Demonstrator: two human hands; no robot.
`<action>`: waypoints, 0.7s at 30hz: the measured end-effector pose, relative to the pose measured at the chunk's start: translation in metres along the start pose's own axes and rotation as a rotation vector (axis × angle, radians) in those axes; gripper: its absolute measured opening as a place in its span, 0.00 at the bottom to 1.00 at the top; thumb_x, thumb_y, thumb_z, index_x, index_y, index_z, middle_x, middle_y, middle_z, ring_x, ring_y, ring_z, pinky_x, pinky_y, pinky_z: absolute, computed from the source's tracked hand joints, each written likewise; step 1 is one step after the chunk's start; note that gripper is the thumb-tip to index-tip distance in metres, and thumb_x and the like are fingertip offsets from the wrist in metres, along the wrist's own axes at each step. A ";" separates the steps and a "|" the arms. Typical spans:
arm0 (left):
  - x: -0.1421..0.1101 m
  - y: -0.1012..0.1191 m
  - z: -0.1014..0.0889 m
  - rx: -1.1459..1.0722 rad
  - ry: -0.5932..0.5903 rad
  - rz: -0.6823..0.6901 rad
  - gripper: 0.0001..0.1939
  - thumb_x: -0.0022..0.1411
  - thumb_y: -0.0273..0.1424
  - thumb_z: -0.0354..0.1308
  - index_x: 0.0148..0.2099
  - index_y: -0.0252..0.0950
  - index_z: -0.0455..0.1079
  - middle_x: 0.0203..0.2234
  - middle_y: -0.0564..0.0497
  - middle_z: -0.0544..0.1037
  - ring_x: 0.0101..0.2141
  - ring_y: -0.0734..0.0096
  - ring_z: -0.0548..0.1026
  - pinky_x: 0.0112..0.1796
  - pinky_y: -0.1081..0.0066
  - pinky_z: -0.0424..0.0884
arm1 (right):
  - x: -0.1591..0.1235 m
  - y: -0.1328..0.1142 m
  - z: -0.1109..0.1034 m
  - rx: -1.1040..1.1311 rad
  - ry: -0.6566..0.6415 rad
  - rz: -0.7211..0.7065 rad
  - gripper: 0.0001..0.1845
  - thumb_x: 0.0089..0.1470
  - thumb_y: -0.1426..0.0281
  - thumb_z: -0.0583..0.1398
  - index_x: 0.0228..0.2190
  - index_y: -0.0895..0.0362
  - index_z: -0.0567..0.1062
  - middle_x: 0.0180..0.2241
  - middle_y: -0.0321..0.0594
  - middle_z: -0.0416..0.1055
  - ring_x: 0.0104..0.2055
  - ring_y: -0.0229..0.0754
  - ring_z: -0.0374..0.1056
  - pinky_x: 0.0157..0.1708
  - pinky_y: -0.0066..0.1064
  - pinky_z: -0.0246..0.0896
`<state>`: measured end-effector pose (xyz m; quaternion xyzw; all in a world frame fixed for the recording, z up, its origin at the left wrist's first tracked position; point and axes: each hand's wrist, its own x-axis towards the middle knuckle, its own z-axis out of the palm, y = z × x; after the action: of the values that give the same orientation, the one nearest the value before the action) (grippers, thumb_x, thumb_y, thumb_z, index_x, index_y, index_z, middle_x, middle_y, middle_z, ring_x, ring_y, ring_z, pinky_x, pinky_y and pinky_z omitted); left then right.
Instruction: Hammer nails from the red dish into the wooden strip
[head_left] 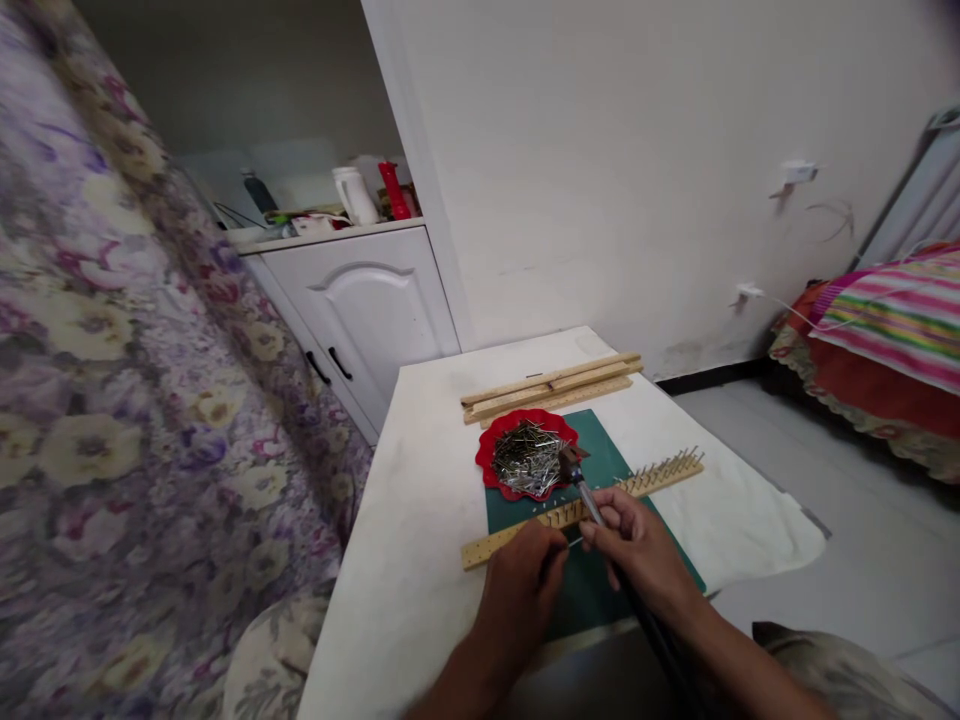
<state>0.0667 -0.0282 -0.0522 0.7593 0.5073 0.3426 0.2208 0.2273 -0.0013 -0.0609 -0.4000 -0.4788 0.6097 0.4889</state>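
Observation:
My right hand (626, 540) is closed around the shaft of a hammer (591, 500), whose metal head points up and away, beside the red dish. My left hand (525, 575) is closed in a pinch at the near side of a wooden strip (486, 550). A thin, pale nail (575, 542) sticks out from its fingertips towards my right hand. Nails stand in the strip, several near its middle and a dense group at its right end; small holes show at its left end. The scalloped red dish (486, 478) holds a heap of loose nails (529, 458).
Under the strip and dish lies a green mat (600, 440) on a white-covered table (420, 470). More wooden strips (551, 388) lie at the table's far side. A flowered curtain (187, 400) hangs on the left, near a white cabinet (360, 310). A bed (892, 350) stands right.

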 end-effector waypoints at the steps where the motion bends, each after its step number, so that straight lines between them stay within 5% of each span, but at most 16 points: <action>1: -0.001 0.001 0.002 -0.028 0.025 -0.017 0.06 0.59 0.28 0.50 0.31 0.36 0.67 0.26 0.53 0.71 0.28 0.74 0.68 0.30 0.75 0.61 | 0.000 0.000 -0.001 0.016 -0.015 0.006 0.15 0.44 0.62 0.64 0.31 0.57 0.67 0.18 0.28 0.68 0.10 0.28 0.54 0.07 0.18 0.50; 7: -0.002 0.001 0.010 -0.437 0.155 -0.213 0.05 0.56 0.31 0.56 0.31 0.35 0.69 0.22 0.55 0.71 0.24 0.76 0.68 0.28 0.77 0.63 | -0.001 -0.005 -0.003 0.120 -0.080 0.033 0.18 0.42 0.61 0.66 0.30 0.58 0.67 0.19 0.29 0.70 0.09 0.25 0.55 0.07 0.17 0.51; 11: -0.001 0.001 0.016 -0.625 0.198 -0.220 0.04 0.55 0.30 0.58 0.31 0.34 0.70 0.22 0.55 0.71 0.25 0.76 0.69 0.29 0.77 0.64 | -0.002 -0.007 -0.001 0.151 -0.107 0.060 0.18 0.42 0.61 0.66 0.30 0.59 0.67 0.19 0.31 0.71 0.08 0.26 0.56 0.07 0.17 0.51; 21: -0.001 0.002 0.006 -0.492 0.205 -0.173 0.06 0.57 0.31 0.55 0.30 0.34 0.68 0.22 0.54 0.70 0.26 0.75 0.69 0.29 0.76 0.64 | -0.004 -0.007 0.001 0.082 -0.092 0.051 0.18 0.43 0.61 0.65 0.31 0.58 0.67 0.18 0.29 0.70 0.08 0.26 0.54 0.07 0.18 0.50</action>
<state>0.0716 -0.0301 -0.0555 0.5981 0.4915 0.5104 0.3745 0.2287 -0.0048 -0.0537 -0.3636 -0.4650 0.6588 0.4665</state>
